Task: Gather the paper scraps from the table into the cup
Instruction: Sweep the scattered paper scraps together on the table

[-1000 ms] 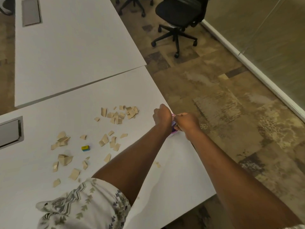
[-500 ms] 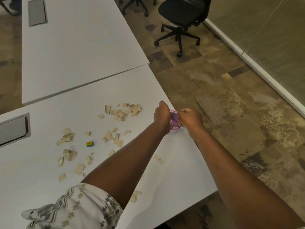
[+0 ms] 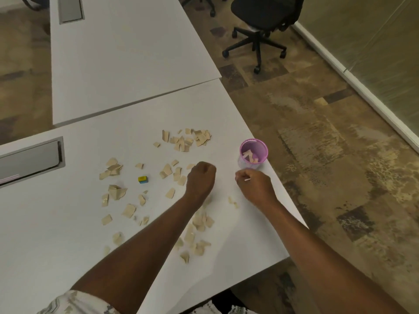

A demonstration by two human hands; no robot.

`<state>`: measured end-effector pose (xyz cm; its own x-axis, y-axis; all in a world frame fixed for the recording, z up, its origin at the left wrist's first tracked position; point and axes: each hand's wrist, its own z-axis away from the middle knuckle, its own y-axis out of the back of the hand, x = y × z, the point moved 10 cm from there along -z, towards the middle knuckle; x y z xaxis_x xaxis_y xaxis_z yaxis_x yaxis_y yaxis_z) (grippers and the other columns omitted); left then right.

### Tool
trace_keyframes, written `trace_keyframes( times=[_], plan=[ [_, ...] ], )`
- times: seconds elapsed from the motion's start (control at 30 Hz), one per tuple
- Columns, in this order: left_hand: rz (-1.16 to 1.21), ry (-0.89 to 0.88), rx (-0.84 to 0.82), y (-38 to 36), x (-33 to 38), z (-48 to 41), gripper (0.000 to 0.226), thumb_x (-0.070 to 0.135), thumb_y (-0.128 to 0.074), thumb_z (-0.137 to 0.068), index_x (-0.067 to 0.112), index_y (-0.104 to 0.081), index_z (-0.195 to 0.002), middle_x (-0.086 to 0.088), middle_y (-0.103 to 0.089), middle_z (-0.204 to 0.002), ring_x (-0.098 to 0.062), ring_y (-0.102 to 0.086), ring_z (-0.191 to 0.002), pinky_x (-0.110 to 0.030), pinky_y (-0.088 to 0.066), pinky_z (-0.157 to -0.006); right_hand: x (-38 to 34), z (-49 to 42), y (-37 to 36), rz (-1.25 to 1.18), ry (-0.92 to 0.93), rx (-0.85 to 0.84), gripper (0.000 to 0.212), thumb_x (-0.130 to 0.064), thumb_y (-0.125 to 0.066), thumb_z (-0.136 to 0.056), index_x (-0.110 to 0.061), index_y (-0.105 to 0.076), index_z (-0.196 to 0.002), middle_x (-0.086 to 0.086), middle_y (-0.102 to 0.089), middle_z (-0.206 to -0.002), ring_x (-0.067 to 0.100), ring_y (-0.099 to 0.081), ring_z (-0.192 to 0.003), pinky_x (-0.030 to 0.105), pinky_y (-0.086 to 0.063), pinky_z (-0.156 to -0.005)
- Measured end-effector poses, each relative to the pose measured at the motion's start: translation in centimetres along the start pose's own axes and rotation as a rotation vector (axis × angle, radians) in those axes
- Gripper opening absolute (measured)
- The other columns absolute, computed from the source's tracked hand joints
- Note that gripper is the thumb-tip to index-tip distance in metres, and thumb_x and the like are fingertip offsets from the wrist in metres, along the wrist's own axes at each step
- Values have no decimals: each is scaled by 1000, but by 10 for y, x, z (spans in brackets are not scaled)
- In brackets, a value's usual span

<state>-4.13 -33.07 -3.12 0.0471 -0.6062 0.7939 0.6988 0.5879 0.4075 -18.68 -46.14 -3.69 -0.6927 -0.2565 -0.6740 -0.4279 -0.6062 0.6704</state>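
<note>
Head view, looking down. A white worktop (image 3: 68, 234) is filling the left and centre of the frame, with a second worktop (image 3: 124, 53) abutting it above. The purple mesh cup (image 3: 261, 148) is standing upright right of centre, close to the worktop's right edge, and several paper scraps are lying inside it. The remaining paper scraps (image 3: 181, 141) are lying loose on the worktop: one cluster above centre, a scatter at centre left, and another group partly under the left forearm, below centre. A small yellow-and-blue block (image 3: 142, 179) is sitting among the centre-left scatter.

The left hand (image 3: 200, 177) is hovering at centre, knuckles up, its grip curled into a fist beside loose scraps; whether it is enclosing anything cannot be told. The right hand (image 3: 255, 185) is sitting just below the cup, apparently apart from it, its grip curled with the fingertips pressed together; a pale sliver is showing there, but whether it is a scrap or a nail cannot be told.

A grey hatch (image 3: 29, 159) is lying flush in the worktop at the left edge. An office chair (image 3: 260, 14) is standing on the patterned floor (image 3: 317, 132) at upper right.
</note>
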Motion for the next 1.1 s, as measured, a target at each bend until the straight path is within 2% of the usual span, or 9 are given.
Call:
trace_keyframes(
  times=[0.13,0.3,0.43,0.57,0.67,0.73,0.87,1.0,1.1],
  plan=[
    [-243,-98,59,36,-70,31,28,31,-54,-101,11,-67,-116,-9,-64,-116,-24,-63,-105,-31,-45,-86,28,27,-51,356,-46,-154,47,-27,-59,-93,-12,-53,-137,11,-47,-141,29,-48,-128,32,-39,-104],
    [-545,-177,171,75,-143,80,56,46,-52,-96,6,-57,-135,-19,-55,-137,-38,-53,-128,-46,-45,-104,39,54,-80,570,-51,-106,54,-11,-50,-86,-5,-41,-140,16,-36,-140,34,-40,-124,37,-43,-99],
    [-714,26,155,95,-209,107,91,70,-20,-88,12,-23,-159,-21,-14,-167,-41,-13,-154,-59,-19,-122,15,67,-108,634,66,-107,48,-5,-48,-82,-2,-48,-130,15,-43,-128,31,-44,-115,32,-45,-93],
    [-730,157,170,112,-248,121,102,78,-9,-81,15,4,-161,-22,16,-167,-44,11,-155,-69,-9,-119,-12,92,-148,575,164,-190,47,-2,-47,-83,-6,-52,-130,13,-44,-132,29,-44,-118,34,-49,-85],
    [-701,186,153,117,-262,120,107,82,-7,-77,16,12,-159,-21,21,-166,-45,12,-154,-68,-11,-120,-32,94,-151,543,229,-122,51,-9,-52,-87,-12,-50,-137,10,-44,-138,28,-44,-126,36,-51,-86],
    [-693,168,126,114,-265,115,109,83,-6,-76,16,13,-160,-22,26,-164,-44,15,-154,-64,-10,-123,-36,87,-150,498,215,-132,63,-17,-56,-88,-15,-38,-148,11,-32,-153,29,-31,-141,40,-46,-101],
    [-742,8,31,86,-254,110,106,81,-18,-85,13,12,-160,-22,31,-162,-41,21,-153,-54,-4,-127,-32,76,-167,486,175,-362,79,-23,-54,-92,-23,-12,-158,3,-1,-166,24,0,-153,41,-22,-120],
    [-827,-155,-83,55,-235,111,101,75,-32,-91,15,9,-161,-20,25,-165,-41,17,-154,-50,-3,-127,-33,88,-183,640,316,-518,78,-26,-54,-91,-25,-13,-157,3,-2,-166,27,-2,-153,47,-31,-115],
    [-888,-243,-137,42,-220,113,101,74,-37,-89,19,8,-161,-16,16,-168,-38,11,-156,-53,-9,-127,-24,107,-190,743,396,-555,85,-44,-58,-89,-27,-10,-157,2,-2,-166,30,-4,-152,50,-39,-108]
  ],
)
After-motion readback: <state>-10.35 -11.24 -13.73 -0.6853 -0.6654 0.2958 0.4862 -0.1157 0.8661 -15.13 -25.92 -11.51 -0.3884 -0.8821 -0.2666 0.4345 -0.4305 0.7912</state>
